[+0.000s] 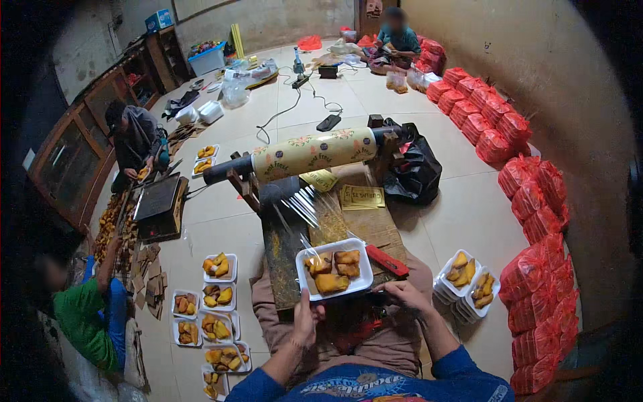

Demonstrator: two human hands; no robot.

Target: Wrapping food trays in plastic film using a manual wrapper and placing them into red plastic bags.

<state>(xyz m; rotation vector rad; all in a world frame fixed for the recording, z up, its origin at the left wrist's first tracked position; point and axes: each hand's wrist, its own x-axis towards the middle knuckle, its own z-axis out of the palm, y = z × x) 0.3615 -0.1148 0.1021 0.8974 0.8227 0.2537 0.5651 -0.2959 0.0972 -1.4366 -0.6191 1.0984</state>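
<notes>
A white foam tray [369, 281] with fried yellow-brown food pieces [331, 283] lies tilted over a worn wooden board [281, 241] on my lap. My left hand [307, 321] grips the tray's near left corner, thumb on the rim. My right hand [404, 297] is at the near right corner, fingers bent; whether it pinches clear film there, I cannot tell. Shiny transparent film [301, 208] stretches from the tray towards a printed wrapping film roll [316, 153] on a dark core across a wooden stand. A red-handled cutter [386, 261] rests right of the tray. Gold labels [362, 196] lie beyond.
Filled trays [216, 326] stand at left, stacked ones [459, 274] at right. A flat hot plate [158, 201] sits left. Red bagged packs [537, 291] line the right wall. Several people work nearby, one in a green shirt [88, 321]. Cables [281, 118] cross the floor.
</notes>
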